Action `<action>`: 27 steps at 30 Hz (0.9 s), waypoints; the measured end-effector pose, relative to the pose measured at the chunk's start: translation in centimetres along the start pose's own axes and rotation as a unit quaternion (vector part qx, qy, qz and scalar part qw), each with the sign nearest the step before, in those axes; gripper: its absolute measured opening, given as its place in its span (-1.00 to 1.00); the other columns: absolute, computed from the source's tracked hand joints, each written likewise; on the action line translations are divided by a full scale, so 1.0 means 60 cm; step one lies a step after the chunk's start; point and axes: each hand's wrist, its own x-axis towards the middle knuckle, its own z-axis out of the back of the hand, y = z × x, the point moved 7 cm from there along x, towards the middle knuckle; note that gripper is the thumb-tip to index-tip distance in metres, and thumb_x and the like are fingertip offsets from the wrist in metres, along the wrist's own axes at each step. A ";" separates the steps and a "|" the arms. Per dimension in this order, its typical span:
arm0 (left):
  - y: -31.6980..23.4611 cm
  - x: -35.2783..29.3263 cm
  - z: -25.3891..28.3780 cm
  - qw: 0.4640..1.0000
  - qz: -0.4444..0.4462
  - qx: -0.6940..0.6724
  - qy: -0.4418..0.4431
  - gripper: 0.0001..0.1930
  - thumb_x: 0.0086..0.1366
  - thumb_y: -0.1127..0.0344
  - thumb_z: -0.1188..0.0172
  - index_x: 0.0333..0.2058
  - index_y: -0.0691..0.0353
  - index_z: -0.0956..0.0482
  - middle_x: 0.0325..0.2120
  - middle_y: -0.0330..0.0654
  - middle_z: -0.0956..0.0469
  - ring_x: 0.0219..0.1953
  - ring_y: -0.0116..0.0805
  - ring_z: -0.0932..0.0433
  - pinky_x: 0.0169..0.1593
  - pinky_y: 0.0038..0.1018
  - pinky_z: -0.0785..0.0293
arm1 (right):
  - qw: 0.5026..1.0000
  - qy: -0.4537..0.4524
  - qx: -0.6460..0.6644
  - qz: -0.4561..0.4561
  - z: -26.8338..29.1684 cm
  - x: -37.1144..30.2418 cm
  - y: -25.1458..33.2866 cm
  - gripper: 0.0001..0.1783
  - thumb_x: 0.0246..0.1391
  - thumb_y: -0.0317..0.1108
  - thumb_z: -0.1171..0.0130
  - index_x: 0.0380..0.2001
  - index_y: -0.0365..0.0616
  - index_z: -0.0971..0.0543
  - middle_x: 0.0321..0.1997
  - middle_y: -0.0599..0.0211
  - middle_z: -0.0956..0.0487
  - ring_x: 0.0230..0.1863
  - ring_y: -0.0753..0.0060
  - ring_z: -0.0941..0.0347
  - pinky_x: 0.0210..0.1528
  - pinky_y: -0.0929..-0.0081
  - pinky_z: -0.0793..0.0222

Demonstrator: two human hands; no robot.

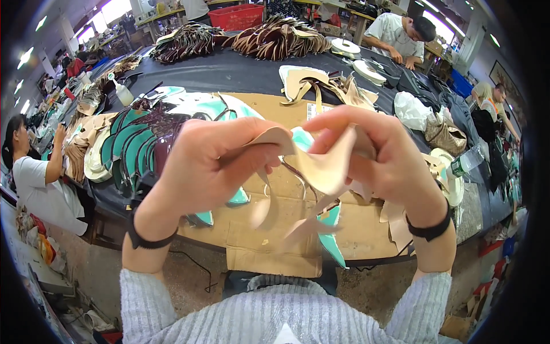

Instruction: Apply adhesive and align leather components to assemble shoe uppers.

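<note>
Above the table I hold a thin, curved tan piece that looks like leather point(325, 171), with narrow strips hanging from it, blurred by motion. My left hand point(215, 160) pinches its left end between thumb and fingers. The fingers of my right hand point(381, 152) are closed on its right part, where the piece folds up. Beneath my hands a cardboard sheet point(258, 235) covers the near table. Teal pieces with pale edges point(330, 243) lie on it, one sticking out past the front edge. Parts of the cardboard are hidden behind my hands.
At left are stacked teal pieces with dark edges point(130, 143) and a white squeeze bottle point(122, 92). Heaped tan and dark pieces point(281, 39) stand at the back, near a red basket point(238, 18). A plastic bottle point(467, 160) lies at right. Co-workers point(395, 37) work around.
</note>
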 end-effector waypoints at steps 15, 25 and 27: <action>0.176 -0.057 -0.094 0.981 0.185 0.027 -0.053 -0.76 0.22 0.24 -0.29 -0.43 0.30 -0.49 -0.76 -0.20 -0.37 -0.71 -0.54 -0.24 -0.62 -0.53 -0.19 | 0.961 -0.110 0.186 -0.174 -0.008 -0.091 -0.217 -0.86 0.15 -0.46 -0.15 -0.23 -0.26 -0.54 -0.43 0.56 -0.52 -0.42 0.82 -0.37 -0.41 0.76 -0.29; 0.397 -0.016 -0.168 0.958 0.278 -0.059 -0.040 -0.76 0.29 0.29 -0.16 -0.46 0.36 -0.45 -0.72 -0.16 -0.38 -0.65 -0.46 -0.30 -0.52 -0.45 -0.26 | 0.940 -0.221 0.077 -0.249 0.067 -0.010 -0.457 -0.91 0.14 -0.40 -0.18 -0.37 -0.19 -0.54 -0.49 0.58 -0.52 -0.45 0.80 -0.37 -0.41 0.75 -0.27; 0.425 0.007 -0.164 0.939 0.345 -0.009 -0.011 -0.73 0.29 0.25 -0.16 -0.48 0.37 -0.49 -0.70 -0.14 -0.44 -0.64 -0.43 -0.34 -0.50 -0.44 -0.30 | 0.934 -0.208 0.084 -0.279 0.073 0.007 -0.481 -0.90 0.13 -0.39 -0.19 -0.39 -0.19 -0.54 -0.50 0.56 -0.52 -0.46 0.80 -0.36 -0.42 0.75 -0.26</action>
